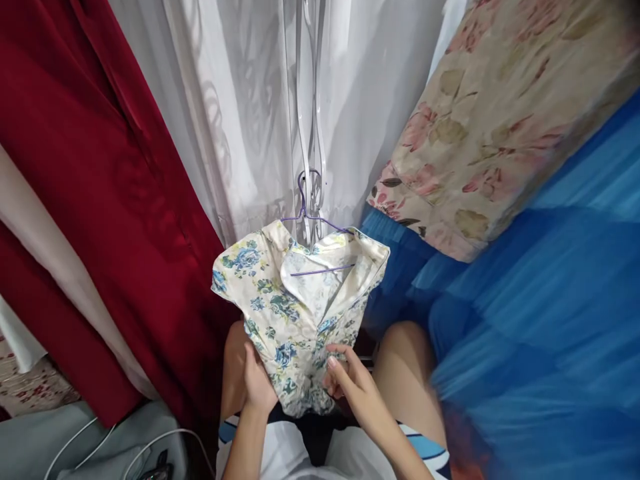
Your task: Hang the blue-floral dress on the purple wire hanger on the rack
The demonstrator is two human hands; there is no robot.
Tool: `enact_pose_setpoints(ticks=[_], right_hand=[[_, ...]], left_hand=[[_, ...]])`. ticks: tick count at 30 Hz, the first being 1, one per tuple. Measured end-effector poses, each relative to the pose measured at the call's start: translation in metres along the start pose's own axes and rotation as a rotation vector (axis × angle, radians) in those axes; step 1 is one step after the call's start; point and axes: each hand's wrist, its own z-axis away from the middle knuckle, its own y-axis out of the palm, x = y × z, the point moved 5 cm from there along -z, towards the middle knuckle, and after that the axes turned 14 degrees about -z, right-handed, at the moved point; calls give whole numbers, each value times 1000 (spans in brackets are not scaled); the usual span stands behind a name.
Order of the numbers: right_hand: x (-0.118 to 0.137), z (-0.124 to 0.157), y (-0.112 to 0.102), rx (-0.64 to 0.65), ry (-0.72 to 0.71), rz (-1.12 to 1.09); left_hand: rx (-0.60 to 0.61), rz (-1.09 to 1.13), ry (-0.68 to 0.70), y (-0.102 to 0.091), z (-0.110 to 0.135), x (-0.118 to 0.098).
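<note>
A cream blouse (283,310) with blue and green flowers hangs in front of my lap on a thin purple hanger (303,207). Its V-shaped neck gapes, and the hanger's lower bar shows inside. My left hand (260,387) grips the lower left side of the blouse, thumb in front and the other fingers hidden behind the cloth. At the lower right front, my right hand (353,383) has its fingers apart and slightly bent. Its fingertips are at the cloth, and I see nothing held between them.
White hangers (320,133) are linked above the purple one, before a white curtain (250,100). Red cloth (165,267) hangs at left; a pink-flowered garment (465,140) and blue ruffled fabric (550,320) hang at right. White cables (173,432) cross a grey surface (45,437) at lower left.
</note>
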Motion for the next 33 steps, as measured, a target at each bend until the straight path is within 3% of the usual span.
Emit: enact_pose_setpoints(ticks=[5, 9, 11, 12, 14, 15, 17, 20, 22, 25, 28, 33], right_hand=[[21, -33, 21, -68, -158, 202], [34, -44, 31, -24, -215, 270], [34, -42, 27, -39, -176, 186], [33, -40, 24, -56, -150, 133], [32, -32, 19, -85, -109, 52], [31, -29, 18, -97, -100, 36], [31, -22, 19, -109, -88, 48], [28, -17, 30, -51, -29, 69], [28, -20, 37, -8, -11, 45], [44, -33, 42, 1, -49, -56], [83, -60, 47, -43, -148, -197], [175, -112, 70, -34, -391, -237]], left_hand=[[37, 35, -47, -11, 13, 1], [-2, -40, -15, -8, 10, 1], [-120, -112, 37, -17, 7, 4], [-240, -176, 106, -26, 7, 4], [-493, -355, 311, -39, 13, -1], [-559, -449, 417, -40, 17, -4], [-479, -597, 539, -25, 18, -5], [-181, -648, 549, 13, 16, 4], [-119, -644, 553, 32, 14, 8], [-99, -695, 614, 45, 12, 7], [-61, -784, 655, 46, 6, 4], [-71, -852, 720, 45, 2, 11]])
